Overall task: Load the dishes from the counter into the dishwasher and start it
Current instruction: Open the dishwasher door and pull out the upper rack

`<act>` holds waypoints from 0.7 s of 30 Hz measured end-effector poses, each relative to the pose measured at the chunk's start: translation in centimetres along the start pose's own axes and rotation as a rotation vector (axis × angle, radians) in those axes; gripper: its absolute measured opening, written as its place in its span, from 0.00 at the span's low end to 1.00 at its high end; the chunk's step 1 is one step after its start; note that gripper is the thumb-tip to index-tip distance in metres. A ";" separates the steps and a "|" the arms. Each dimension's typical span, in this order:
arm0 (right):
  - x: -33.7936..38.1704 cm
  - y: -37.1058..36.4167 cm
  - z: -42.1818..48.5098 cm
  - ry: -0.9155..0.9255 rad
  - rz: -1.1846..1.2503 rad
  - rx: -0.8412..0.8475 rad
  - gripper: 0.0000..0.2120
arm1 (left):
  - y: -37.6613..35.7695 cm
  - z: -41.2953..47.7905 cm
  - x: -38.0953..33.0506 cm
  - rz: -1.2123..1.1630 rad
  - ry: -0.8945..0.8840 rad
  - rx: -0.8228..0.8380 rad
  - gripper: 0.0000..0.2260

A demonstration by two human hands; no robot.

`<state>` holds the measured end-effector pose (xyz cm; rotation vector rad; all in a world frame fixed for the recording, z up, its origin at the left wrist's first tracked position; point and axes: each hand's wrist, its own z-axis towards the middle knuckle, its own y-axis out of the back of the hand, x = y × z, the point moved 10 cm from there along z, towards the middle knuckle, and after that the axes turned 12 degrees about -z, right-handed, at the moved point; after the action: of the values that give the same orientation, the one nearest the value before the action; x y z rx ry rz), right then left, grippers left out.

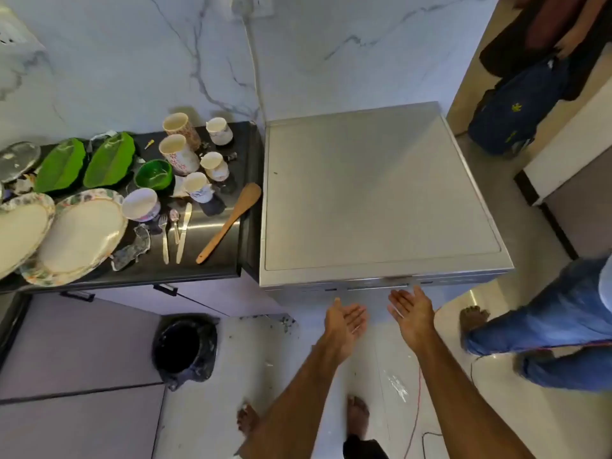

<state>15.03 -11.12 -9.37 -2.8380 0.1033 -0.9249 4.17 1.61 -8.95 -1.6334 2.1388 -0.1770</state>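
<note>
Dishes (86, 226) on counter (212, 270), dishwasher (374, 193) right of it, bin (183, 349) below.

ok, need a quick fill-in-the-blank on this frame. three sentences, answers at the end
1. The left hand and right hand are open and hold ____.
2. The bowl beside the leaf-shaped plates is ____.
3. The spatula lying nearest the dishwasher is made of ____.
Missing words: nothing; green; wood.
</note>
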 end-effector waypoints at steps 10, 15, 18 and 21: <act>0.3 -2.1 2.8 -0.119 0.404 0.130 0.31 | -4.9 2.6 -0.4 -0.437 -0.065 -0.085 0.32; -0.1 -2.1 4.2 -0.129 0.514 0.155 0.29 | -6.4 4.9 0.1 -0.524 -0.103 0.017 0.27; -0.3 -2.2 4.4 -0.105 0.554 0.159 0.28 | -6.4 5.6 0.3 -0.556 -0.112 0.008 0.23; -0.4 -2.1 4.5 -0.060 0.570 0.166 0.28 | -6.4 5.6 0.2 -0.505 -0.128 0.037 0.24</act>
<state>17.41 -8.41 -12.86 -2.4609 0.7428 -0.6802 12.15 0.45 -11.71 -2.0728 1.5859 -0.2544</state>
